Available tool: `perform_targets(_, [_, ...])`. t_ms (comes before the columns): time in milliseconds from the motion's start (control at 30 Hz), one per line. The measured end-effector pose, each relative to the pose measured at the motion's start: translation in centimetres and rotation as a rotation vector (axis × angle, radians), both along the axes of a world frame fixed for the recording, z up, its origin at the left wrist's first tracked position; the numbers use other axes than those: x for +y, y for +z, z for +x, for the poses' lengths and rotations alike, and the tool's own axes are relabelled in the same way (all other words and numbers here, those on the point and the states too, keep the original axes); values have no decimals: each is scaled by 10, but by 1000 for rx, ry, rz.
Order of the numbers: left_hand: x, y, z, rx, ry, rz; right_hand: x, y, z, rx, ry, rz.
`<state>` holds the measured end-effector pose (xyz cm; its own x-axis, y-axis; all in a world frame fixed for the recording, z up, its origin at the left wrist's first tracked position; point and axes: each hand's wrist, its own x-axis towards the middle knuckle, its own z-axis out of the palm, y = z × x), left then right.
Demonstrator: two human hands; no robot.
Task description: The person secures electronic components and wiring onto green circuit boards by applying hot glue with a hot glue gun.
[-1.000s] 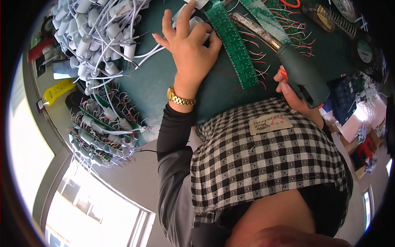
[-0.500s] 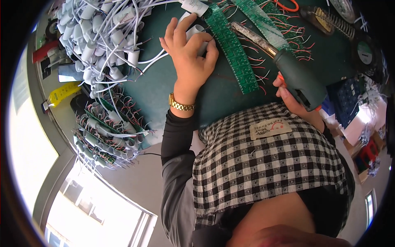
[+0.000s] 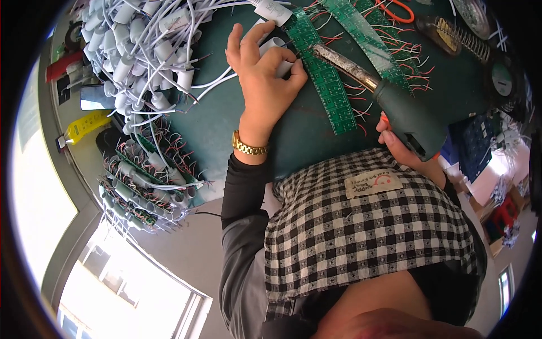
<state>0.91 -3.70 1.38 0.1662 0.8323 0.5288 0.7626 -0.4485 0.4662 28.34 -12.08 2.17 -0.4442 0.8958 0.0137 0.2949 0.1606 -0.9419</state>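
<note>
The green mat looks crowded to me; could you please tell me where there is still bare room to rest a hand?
The green mat is bare between the white cable pile and the left hand, and below the green circuit strip toward the checked apron. It is crowded around the soldering iron and by the bundled strips.

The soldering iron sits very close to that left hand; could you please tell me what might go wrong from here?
1. The soldering iron tip lies near the left hand fingers on the green strip board: possible burn.
2. Loose white cables crowd the mat and could snag or scorch.
</note>
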Motion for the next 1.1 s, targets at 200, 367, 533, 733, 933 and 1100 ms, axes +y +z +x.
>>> perform_targets(200, [1,-3,-3,-60,-32,-37,6,5,-3,29,43,-53])
perform_targets(367, [-1,-7,0,-43,-7,6,5,3,-10,-63,-20,84])
perform_targets(533, [1,-7,1,-51,8,33,3,-4,1,-126,75,124])
perform_targets(733, [2,-6,2,-47,19,44,5,-1,-7,-27,30,108])
perform_targets(933, [4,-8,1,-55,25,53,6,0,-8,-92,71,113])
perform_targets(1100, [3,-9,1,-57,28,58,-1,-17,0,-201,127,365])
